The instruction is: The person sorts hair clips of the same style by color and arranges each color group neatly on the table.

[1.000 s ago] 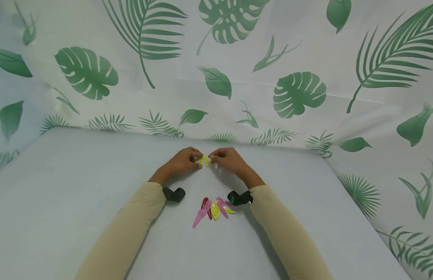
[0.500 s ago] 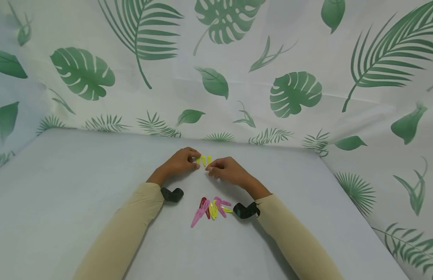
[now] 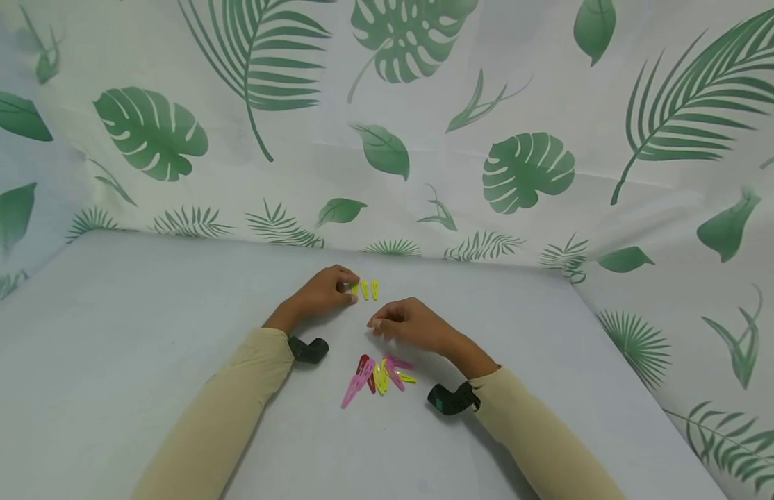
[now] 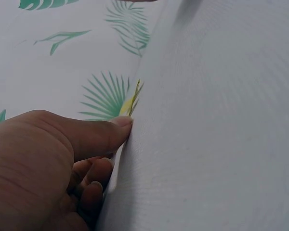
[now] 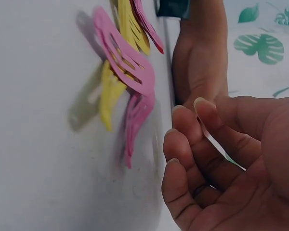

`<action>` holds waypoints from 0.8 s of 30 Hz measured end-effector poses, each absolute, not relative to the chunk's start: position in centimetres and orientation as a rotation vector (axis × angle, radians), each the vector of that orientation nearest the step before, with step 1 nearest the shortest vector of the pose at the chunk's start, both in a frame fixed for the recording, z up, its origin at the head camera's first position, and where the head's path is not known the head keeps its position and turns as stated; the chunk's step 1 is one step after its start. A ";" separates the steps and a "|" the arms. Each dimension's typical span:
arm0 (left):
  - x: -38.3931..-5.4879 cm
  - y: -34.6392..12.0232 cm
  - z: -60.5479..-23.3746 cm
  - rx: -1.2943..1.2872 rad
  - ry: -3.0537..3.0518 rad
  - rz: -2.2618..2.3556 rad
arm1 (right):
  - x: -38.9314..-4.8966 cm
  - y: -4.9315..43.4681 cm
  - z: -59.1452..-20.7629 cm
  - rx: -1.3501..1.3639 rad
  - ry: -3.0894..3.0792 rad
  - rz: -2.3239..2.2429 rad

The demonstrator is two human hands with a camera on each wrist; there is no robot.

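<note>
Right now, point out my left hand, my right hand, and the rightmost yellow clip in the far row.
Left hand [image 3: 321, 290], head view: back of the hand.
Right hand [image 3: 417, 325], head view: back of the hand.
Clip [image 3: 375, 289], head view: its middle.

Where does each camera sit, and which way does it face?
Head: on the head, facing forward and down at the table; left hand, right hand, both sleeves show.
Left wrist: on that wrist, facing a yellow clip; left hand shows.
Right wrist: on that wrist, facing the clip pile; right hand, left arm show.
Head and right wrist share the pile.
</note>
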State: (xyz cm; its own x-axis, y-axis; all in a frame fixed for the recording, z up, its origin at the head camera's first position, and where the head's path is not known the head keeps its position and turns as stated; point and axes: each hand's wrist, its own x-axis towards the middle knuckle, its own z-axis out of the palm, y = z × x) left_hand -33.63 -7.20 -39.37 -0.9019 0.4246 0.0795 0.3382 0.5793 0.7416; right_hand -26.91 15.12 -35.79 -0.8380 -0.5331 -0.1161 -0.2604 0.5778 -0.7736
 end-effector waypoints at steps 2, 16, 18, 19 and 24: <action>-33.7 -7.2 -39.5 0.650 2.693 1.230 | -26.6 15.3 -35.9 -0.644 2.473 -1.123; -33.5 -7.2 -39.4 0.633 2.698 1.224 | -24.8 15.9 -35.7 -0.712 2.436 -1.114; -33.5 -7.2 -39.3 0.631 2.696 1.226 | -24.6 15.9 -35.7 -0.736 2.430 -1.107; -33.4 -7.2 -39.3 0.630 2.694 1.230 | -24.5 16.0 -35.7 -0.749 2.427 -1.102; -33.4 -7.1 -39.2 0.643 2.698 1.233 | -24.3 15.9 -35.8 -0.807 2.393 -1.107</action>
